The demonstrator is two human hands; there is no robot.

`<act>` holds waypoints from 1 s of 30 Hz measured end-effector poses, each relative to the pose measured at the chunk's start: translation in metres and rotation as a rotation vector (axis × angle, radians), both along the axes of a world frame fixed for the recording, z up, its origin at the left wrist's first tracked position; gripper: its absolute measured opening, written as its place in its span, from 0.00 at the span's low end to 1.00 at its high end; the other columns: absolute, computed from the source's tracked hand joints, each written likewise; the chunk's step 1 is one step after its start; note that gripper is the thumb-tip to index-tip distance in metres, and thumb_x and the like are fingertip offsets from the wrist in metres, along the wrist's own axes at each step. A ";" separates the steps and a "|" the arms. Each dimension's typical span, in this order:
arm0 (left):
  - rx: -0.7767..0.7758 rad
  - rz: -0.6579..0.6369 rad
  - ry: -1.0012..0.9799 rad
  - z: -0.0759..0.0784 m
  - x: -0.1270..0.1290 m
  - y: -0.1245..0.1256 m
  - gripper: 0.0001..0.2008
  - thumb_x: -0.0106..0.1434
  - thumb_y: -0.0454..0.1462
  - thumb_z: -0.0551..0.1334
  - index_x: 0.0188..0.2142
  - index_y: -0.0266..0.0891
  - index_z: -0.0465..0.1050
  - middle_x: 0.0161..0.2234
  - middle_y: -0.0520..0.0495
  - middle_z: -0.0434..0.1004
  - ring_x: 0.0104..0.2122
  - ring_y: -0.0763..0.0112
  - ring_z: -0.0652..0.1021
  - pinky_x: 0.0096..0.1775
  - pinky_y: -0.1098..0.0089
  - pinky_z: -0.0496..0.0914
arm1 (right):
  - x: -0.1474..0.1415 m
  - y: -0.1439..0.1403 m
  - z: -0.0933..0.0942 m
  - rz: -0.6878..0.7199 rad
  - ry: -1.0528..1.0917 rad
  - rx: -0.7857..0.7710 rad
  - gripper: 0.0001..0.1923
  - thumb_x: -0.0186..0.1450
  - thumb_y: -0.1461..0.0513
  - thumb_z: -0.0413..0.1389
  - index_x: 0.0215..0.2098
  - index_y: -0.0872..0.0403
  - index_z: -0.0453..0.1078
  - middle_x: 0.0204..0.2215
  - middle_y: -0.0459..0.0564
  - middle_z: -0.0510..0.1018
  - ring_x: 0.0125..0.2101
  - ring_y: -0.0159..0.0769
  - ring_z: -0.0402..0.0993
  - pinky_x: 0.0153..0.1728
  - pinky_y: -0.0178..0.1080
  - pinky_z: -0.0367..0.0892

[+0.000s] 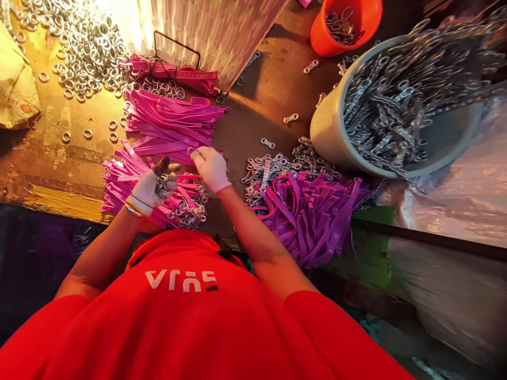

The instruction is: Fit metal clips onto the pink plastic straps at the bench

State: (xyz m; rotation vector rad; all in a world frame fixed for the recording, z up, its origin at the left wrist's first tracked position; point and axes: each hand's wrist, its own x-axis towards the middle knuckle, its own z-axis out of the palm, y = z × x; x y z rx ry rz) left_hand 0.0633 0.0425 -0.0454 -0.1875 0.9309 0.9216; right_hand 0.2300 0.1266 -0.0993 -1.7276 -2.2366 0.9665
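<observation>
— Metal rings [165, 183], a small clump, gripped in the left hand [152, 186]; fingers curled shut around them, thumb up, palm turned inward. Probably kept there as a ready supply, close to the work.

— And the right hand [210, 168]?

— Gloved in white, like the left. Fingertips pinched together at the end of a pink strap [174, 138], on top of the fanned pink pile. Closed on something small there; whether a ring or only the strap end, cannot tell.

— Why stacked that way?

— Pink straps laid in flat, parallel fans at the near edge of the tabletop [71, 153], ends toward the hands, seemingly so each can be taken in turn. Nearer pile [119, 184] already bearing rings along its lower edge, just beneath the left hand.

— Arm pose?

— Both forearms reaching forward from a red shirt [182, 316], elbows out, wrists converging over the pink piles; hands near each other, not touching.

— Elsewhere in the same head view?

— Purple straps [312, 211] heaped to the right, with loose links beside them. Grey bucket [330, 132] full of metal chain pieces behind, orange tub [356, 24] farther back. Loose rings [85, 47] heaped at far left.
</observation>
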 end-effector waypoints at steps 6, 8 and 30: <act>0.001 0.020 0.186 -0.003 -0.003 0.016 0.05 0.67 0.27 0.59 0.39 0.31 0.74 0.20 0.55 0.68 0.13 0.84 0.63 0.13 0.83 0.49 | -0.028 0.031 -0.027 0.125 -0.269 0.096 0.16 0.73 0.61 0.50 0.47 0.60 0.78 0.55 0.66 0.74 0.53 0.53 0.69 0.52 0.51 0.66; -0.038 0.042 0.218 -0.006 -0.001 0.020 0.06 0.67 0.27 0.57 0.39 0.31 0.73 0.24 0.50 0.74 0.13 0.84 0.64 0.13 0.83 0.50 | -0.026 0.027 -0.027 0.170 -0.270 0.115 0.17 0.73 0.61 0.49 0.48 0.61 0.78 0.60 0.67 0.71 0.57 0.55 0.66 0.54 0.53 0.66; -0.088 0.116 0.107 -0.012 -0.029 0.030 0.09 0.75 0.32 0.54 0.41 0.32 0.71 0.19 0.53 0.70 0.10 0.86 0.56 0.13 0.79 0.45 | 0.052 -0.081 0.089 0.455 0.358 -0.363 0.12 0.67 0.63 0.55 0.26 0.53 0.75 0.30 0.47 0.78 0.40 0.36 0.73 0.46 0.37 0.66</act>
